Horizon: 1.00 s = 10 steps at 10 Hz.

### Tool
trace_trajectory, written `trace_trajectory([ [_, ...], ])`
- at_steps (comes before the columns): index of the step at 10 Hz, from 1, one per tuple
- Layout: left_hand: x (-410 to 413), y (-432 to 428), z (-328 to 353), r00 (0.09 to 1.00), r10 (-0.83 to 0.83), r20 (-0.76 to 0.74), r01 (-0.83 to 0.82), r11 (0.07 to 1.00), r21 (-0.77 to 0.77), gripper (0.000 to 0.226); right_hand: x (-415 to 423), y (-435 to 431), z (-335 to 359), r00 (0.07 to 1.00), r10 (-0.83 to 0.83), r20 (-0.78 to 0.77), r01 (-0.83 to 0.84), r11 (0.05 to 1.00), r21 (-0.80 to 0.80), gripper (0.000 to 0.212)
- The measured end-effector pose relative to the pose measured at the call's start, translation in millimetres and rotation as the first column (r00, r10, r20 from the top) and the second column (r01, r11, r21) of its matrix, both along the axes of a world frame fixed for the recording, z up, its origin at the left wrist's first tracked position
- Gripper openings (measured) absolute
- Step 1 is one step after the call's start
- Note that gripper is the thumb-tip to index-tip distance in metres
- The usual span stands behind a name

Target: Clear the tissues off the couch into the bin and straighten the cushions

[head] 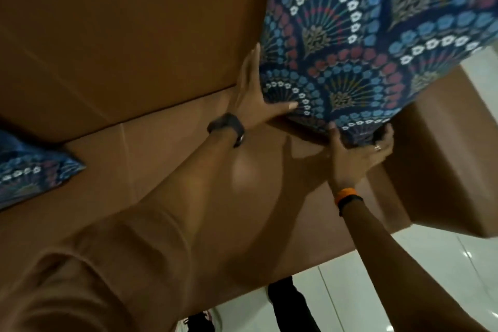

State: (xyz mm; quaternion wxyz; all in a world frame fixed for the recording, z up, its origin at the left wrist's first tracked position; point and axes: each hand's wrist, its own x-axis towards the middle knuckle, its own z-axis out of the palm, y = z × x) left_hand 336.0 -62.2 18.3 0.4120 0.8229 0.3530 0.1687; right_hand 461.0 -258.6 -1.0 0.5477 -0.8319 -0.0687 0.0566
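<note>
A large blue cushion (358,43) with a fan and flower pattern stands upright against the brown couch (129,40) backrest, at the right end beside the armrest (442,159). My left hand (256,94) lies flat along its left edge, thumb across the front. My right hand (358,151) grips the cushion's bottom corner. A second cushion (29,172) of the same pattern lies on the seat at the far left, partly cut off. No tissues or bin are visible.
White glossy floor tiles (404,291) lie in front of and to the right of the couch. My legs and shoes (210,318) show at the bottom edge, close to the seat front.
</note>
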Motion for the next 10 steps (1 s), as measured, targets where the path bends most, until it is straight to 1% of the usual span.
trace_trajectory([
  [1, 46.7, 24.8, 31.5, 0.998, 0.05, 0.044, -0.041, 0.978, -0.203, 0.141, 36.1, 0.3, 6.0, 0.96, 0.238, -0.147, -0.218, 0.966, 0.139, 0.115],
  [2, 42.4, 28.8, 31.5, 0.995, 0.087, 0.038, -0.069, 0.936, -0.345, 0.143, 62.7, 4.1, 6.5, 0.881, 0.451, -0.146, -0.434, 0.891, 0.13, 0.091],
  [3, 14.2, 14.3, 32.2, 0.973, 0.228, 0.032, -0.213, 0.944, -0.252, 0.147, 59.5, 13.9, 16.8, 0.825, 0.555, -0.108, -0.541, 0.83, 0.132, 0.073],
  [4, -38.9, -6.4, 25.1, 0.893, 0.438, 0.104, -0.421, 0.895, -0.151, 0.138, 49.3, 39.8, 30.7, 0.715, 0.686, -0.135, -0.673, 0.728, 0.134, 0.073],
  [5, -88.4, -10.3, 11.6, 0.789, 0.596, 0.147, -0.577, 0.802, -0.156, 0.133, 30.7, 82.5, 39.5, 0.596, 0.794, -0.117, -0.784, 0.607, 0.125, 0.067],
  [6, -111.5, -3.7, 1.2, 0.746, 0.657, 0.112, -0.624, 0.748, -0.227, 0.136, 17.5, 120.6, 29.4, 0.486, 0.862, -0.144, -0.856, 0.503, 0.124, 0.071],
  [7, -118.1, 0.0, -2.4, 0.775, 0.632, 0.021, -0.597, 0.742, -0.306, 0.145, 10.6, 132.2, 15.8, 0.414, 0.889, -0.198, -0.897, 0.435, 0.081, 0.064],
  [8, -122.5, 0.8, 1.3, 0.789, 0.613, 0.047, -0.565, 0.753, -0.339, 0.14, 3.0, 127.4, 18.7, 0.464, 0.858, -0.222, -0.879, 0.477, 0.006, 0.054],
  [9, -129.2, -7.0, 21.8, 0.769, 0.639, 0.038, -0.59, 0.73, -0.345, 0.138, -18.9, 118.3, 47.0, 0.558, 0.803, -0.207, -0.827, 0.557, -0.071, 0.064],
  [10, -139.0, -11.5, 38.8, 0.738, 0.673, 0.051, -0.668, 0.739, -0.089, 0.123, -48.5, 71.9, 78.3, 0.656, 0.719, -0.229, -0.752, 0.595, -0.285, 0.083],
])
